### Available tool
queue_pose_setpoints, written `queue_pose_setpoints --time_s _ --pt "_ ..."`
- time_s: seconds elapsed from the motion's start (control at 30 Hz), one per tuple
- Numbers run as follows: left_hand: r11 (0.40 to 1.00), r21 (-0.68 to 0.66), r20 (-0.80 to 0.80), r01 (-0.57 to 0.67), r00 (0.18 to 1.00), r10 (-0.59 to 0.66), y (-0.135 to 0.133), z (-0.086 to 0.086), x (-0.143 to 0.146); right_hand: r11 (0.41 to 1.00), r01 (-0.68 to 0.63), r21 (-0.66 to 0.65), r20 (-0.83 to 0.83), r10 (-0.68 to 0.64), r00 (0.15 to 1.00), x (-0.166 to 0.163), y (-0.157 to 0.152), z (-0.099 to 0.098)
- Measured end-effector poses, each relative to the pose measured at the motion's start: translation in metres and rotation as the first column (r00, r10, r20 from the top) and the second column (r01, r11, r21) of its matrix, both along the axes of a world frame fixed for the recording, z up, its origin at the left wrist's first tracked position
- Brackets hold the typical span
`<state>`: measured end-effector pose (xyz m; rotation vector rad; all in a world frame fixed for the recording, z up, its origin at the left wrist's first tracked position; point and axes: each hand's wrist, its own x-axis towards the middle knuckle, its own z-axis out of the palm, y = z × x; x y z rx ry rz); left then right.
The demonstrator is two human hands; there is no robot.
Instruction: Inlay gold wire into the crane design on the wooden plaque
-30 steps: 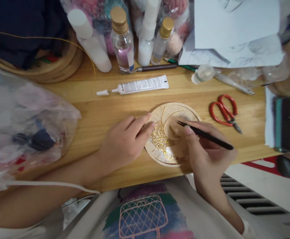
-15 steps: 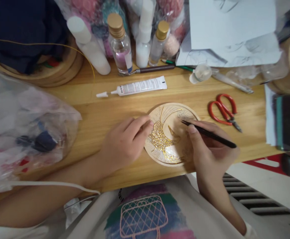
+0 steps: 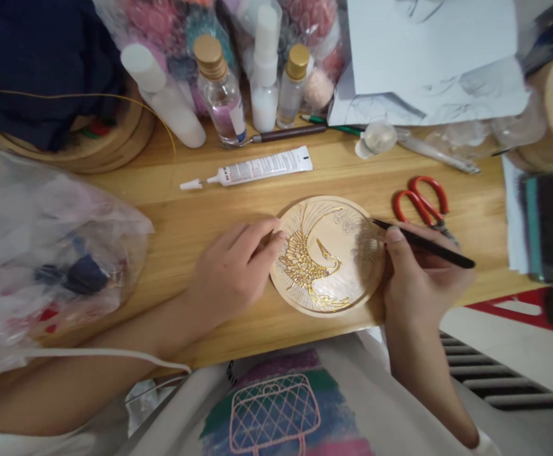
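Observation:
A round wooden disc (image 3: pixel 347 278) with a gold bird outline lies near the front edge of the wooden table (image 3: pixel 195 209). My left hand (image 3: pixel 231 272) rests beside it, fingertips pressed on the disc's left rim, fingers bent. My right hand (image 3: pixel 416 275) sits at the disc's right edge, pinching a thin black tool (image 3: pixel 423 244) whose tip points left over the rim.
Red scissors (image 3: pixel 421 202) lie right of the disc. A white glue tube (image 3: pixel 257 169) lies behind it, with several bottles (image 3: pixel 219 95), a brush and papers (image 3: pixel 428 63) at the back. A plastic bag (image 3: pixel 43 247) fills the left. A dark object (image 3: pixel 549 228) sits far right.
My right hand with the black tool has slid rightward off the disc's middle to its right edge, uncovering the gold bird. My left hand has stayed on the left rim.

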<state>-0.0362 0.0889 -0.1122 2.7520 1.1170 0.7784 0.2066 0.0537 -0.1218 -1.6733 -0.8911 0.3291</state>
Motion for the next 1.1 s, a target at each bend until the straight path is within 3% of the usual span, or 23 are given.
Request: queue_pose_setpoints --time_s 0.77,1.1 --pt "0.996 0.082 -0.012 -0.026 1.0 0.027 0.0011 0.0027 0.0012 1.0 -0.008 -0.01 0.029 0.008 1.0 -0.0015 0.0005 0.0001" --pt "0.999 0.034 -0.008 -0.006 1.0 0.006 0.0003 0.0027 -0.0005 0.998 -0.057 0.041 0.032 0.056 0.998 -0.0013 0.001 -0.0005"
